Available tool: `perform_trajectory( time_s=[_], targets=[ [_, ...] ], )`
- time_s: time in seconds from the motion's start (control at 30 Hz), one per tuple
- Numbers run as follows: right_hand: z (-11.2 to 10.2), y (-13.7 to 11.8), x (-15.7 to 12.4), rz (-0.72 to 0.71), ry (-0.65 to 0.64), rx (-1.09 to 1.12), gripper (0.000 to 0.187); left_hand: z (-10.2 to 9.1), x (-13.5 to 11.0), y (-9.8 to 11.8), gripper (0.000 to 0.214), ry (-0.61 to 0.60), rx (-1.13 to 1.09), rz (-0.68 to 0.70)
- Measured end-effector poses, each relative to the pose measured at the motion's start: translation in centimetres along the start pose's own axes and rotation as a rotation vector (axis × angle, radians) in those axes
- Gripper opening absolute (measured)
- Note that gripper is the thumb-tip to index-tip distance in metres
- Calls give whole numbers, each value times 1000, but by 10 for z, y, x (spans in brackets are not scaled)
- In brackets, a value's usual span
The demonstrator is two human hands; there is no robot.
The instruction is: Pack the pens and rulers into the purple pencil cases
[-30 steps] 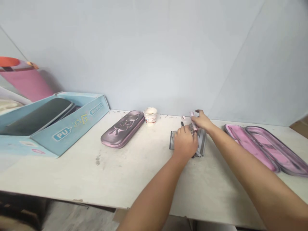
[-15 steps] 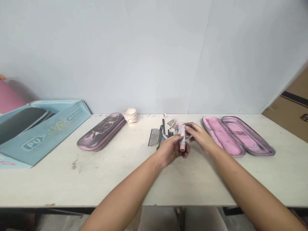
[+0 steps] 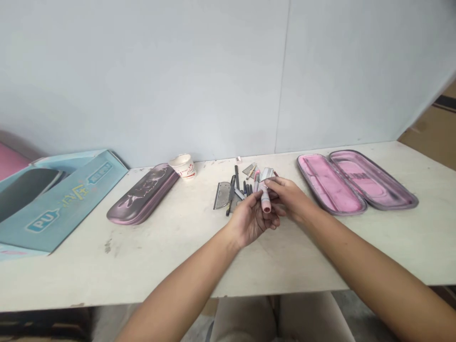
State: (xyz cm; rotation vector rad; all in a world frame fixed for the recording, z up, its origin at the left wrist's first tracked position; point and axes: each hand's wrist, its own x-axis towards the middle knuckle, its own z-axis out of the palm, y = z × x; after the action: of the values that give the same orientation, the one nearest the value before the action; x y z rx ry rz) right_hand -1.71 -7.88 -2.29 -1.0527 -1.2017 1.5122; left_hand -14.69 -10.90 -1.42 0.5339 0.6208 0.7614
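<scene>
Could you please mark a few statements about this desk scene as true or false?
1. The left hand and the right hand both hold the pink marker. True.
2. The pink case on the right is zipped shut. False: it lies open, with both halves flat on the table.
3. The paper cup stands by the far end of the closed case. True.
4. The blue box sits at the table's right end. False: it is at the left end.
</scene>
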Motion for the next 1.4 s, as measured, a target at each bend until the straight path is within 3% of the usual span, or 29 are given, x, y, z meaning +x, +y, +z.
perform_trajectory(
  time_s=[0.1,0.27,0.43,0.53,0.63,0.87,1.03,1.13,1.23,1.33,1.4],
  targets=[
    [-1,0,1,58,52,-13,25,2,-1,0,40,-16,-5,-12],
    [-2,-2,-1,-3,64,36,21,3,0,-1,42,-74,39,4],
    [0,-1,-8,-64,-91,113,28,0,4,-2,39,17,76,99],
    [2,2,-10,-146,-129,88,31,-4,8,-3,26,60,88,206],
    [3,4,-10,-204,-116,2,32,-6,10,-5,24,82,132,258],
    [8,3,-12,-415,-54,-104,25,2,8,-5,44,138,305,196],
    [4,-2,-13,-449,36,-124,25,10,5,-6,36,204,400,245],
    [-9,-7,-10,-493,178,-366,30,6,3,4,30,214,369,338],
    [-23,-5,-4,-464,324,-870,32,-8,1,24,31,246,197,517],
    [-31,5,3,-355,257,-1354,31,-24,1,44,29,359,-13,646],
    [-32,11,5,-339,189,-1524,30,-32,3,51,25,418,-91,669]
  ],
)
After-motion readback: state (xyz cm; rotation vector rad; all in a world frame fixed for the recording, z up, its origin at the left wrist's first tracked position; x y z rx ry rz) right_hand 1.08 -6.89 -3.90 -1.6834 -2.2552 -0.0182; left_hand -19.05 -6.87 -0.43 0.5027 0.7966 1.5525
